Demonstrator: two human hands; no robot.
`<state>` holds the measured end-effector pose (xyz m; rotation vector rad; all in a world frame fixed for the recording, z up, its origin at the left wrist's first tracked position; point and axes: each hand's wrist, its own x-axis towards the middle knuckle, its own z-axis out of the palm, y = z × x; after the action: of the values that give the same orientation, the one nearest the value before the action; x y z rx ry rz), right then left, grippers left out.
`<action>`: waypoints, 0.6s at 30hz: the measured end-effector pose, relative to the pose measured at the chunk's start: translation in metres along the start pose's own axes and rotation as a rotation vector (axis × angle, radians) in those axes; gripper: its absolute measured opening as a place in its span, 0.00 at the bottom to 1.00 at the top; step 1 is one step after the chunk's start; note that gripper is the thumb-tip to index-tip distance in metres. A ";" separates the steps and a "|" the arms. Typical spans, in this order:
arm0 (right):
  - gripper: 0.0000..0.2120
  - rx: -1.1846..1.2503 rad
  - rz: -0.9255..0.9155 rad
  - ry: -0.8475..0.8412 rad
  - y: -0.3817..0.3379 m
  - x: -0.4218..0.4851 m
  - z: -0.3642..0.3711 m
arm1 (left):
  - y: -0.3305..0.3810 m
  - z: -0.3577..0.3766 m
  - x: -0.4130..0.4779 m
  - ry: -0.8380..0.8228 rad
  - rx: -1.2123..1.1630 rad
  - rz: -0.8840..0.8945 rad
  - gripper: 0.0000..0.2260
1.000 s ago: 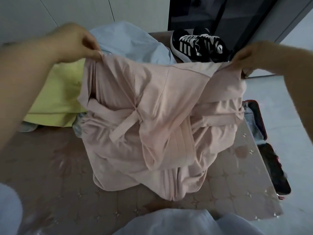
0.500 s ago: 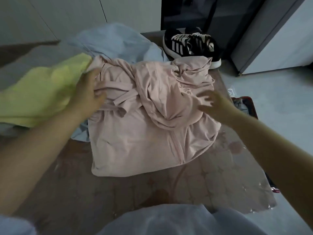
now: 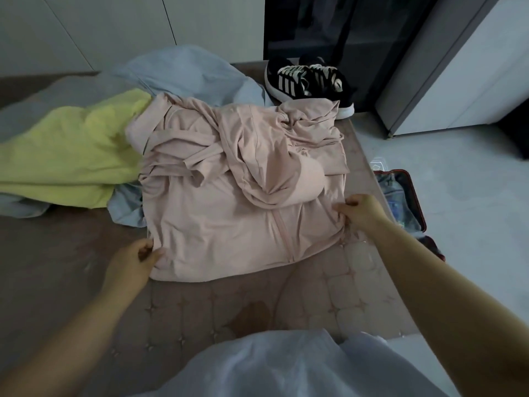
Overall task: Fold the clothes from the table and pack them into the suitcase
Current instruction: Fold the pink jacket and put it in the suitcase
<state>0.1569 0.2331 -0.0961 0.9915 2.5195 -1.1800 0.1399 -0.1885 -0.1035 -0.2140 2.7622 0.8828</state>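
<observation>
A brown table (image 3: 329, 296) with a star pattern is seen. A pink jacket (image 3: 229, 224) is spread flat in the middle and is bunched up at its far end. A yellow cloth (image 3: 71, 156) is heaped by the left edge, touching the jacket. A blue cloth (image 3: 186, 73) is piled along the far edge. Black shoes (image 3: 309, 81) with white stripes are set at the far right corner.

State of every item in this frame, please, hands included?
Pink jacket: unfolded, rumpled, flat on table.
Left hand: pinches jacket's left hem corner.
Right hand: grips jacket's right edge.
Yellow garment: unfolded heap.
Blue garment: unfolded heap.
Sneakers: paired, on table.
Suitcase: open, on floor.
</observation>
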 end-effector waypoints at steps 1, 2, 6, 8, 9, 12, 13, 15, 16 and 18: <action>0.12 0.014 -0.009 0.005 -0.004 -0.005 -0.006 | 0.001 -0.004 0.001 0.012 0.003 0.013 0.09; 0.11 0.035 -0.028 0.012 -0.007 -0.009 -0.015 | 0.003 -0.009 0.001 0.026 0.001 0.027 0.09; 0.12 0.265 -0.177 0.020 -0.015 -0.029 -0.048 | 0.016 -0.019 -0.004 0.071 -0.037 0.114 0.11; 0.11 0.404 -0.196 0.020 -0.019 -0.040 -0.058 | 0.026 -0.019 -0.011 0.088 -0.038 0.145 0.11; 0.11 0.426 -0.195 0.043 -0.021 -0.043 -0.060 | 0.030 -0.018 -0.014 0.095 -0.037 0.157 0.11; 0.09 0.518 -0.130 0.122 -0.021 -0.049 -0.058 | 0.036 -0.015 -0.016 0.140 -0.065 0.149 0.09; 0.08 0.596 -0.105 0.120 -0.018 -0.051 -0.057 | 0.037 -0.015 -0.016 0.157 -0.087 0.136 0.08; 0.06 0.763 -0.087 0.125 -0.014 -0.054 -0.059 | 0.039 -0.019 -0.016 0.206 -0.149 0.106 0.07; 0.05 0.836 -0.095 0.146 -0.015 -0.057 -0.063 | 0.039 -0.024 -0.016 0.242 -0.178 0.090 0.08; 0.04 0.950 -0.147 0.188 -0.015 -0.062 -0.076 | 0.032 -0.036 -0.013 0.299 -0.259 0.069 0.11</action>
<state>0.2023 0.2523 -0.0102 1.1125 2.1272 -2.5358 0.1397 -0.1832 -0.0540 -0.3205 2.9297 1.3271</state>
